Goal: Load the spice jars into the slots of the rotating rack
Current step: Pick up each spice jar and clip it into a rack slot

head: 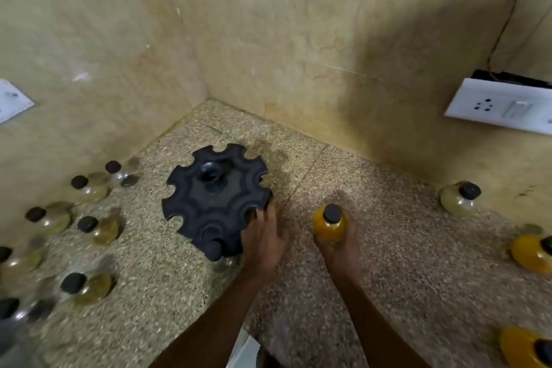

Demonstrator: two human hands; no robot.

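A black rotating rack (215,191) with notched slots around its rim stands on the speckled counter near the corner. One clear jar with a black cap (214,251) sits in a slot at the rack's near edge. My left hand (263,236) rests on the rack's right near rim, fingers touching it. To the right, my right hand (340,248) grips a yellow spice jar with a black cap (330,222), held upright just above the counter.
Several black-capped jars (89,227) with greenish and brown contents stand on the counter at the left. At the right stand a pale jar (460,197) and two yellow jars (531,251). Beige walls meet behind the rack. A white socket plate (504,106) hangs on the right wall.
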